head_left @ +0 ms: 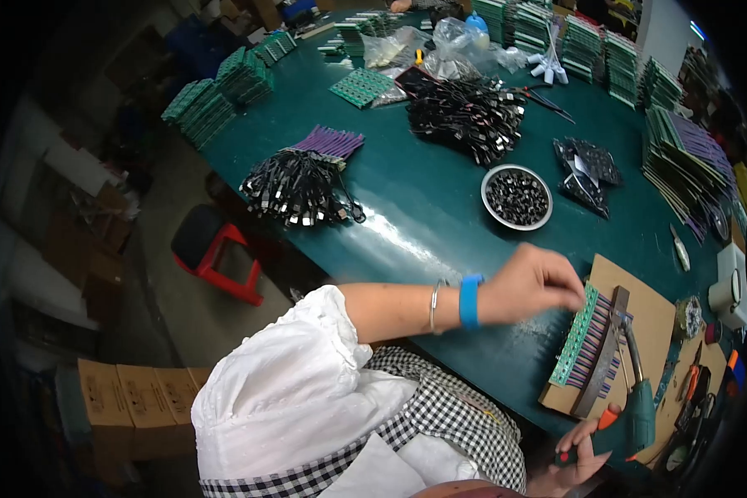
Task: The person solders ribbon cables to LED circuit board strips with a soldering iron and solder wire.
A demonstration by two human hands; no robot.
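Note:
My left hand (pixel 529 286), with a blue wristband and a bracelet, is over the upper end of a narrow green circuit board (pixel 574 340). Its fingers are pinched together and slightly blurred; whatever they hold is hidden. A row of purple and dark wires (pixel 591 353) runs from the board under a brown bar (pixel 603 353), all on a cardboard sheet (pixel 651 311). At the lower right, my right hand (pixel 577 461) has its fingers curled round a small dark object with a red spot (pixel 564 456). Close to it is a teal-handled tool with a metal shaft (pixel 640 419), its tip reaching the wires.
A metal bowl of small black parts (pixel 516 197) stands beyond my left hand. Bundles of black cables (pixel 465 116) lie farther back and left. Stacks of green boards (pixel 685 158) line the table edges. Hand tools (pixel 693 382) lie at the right; a red stool (pixel 224 257) stands left.

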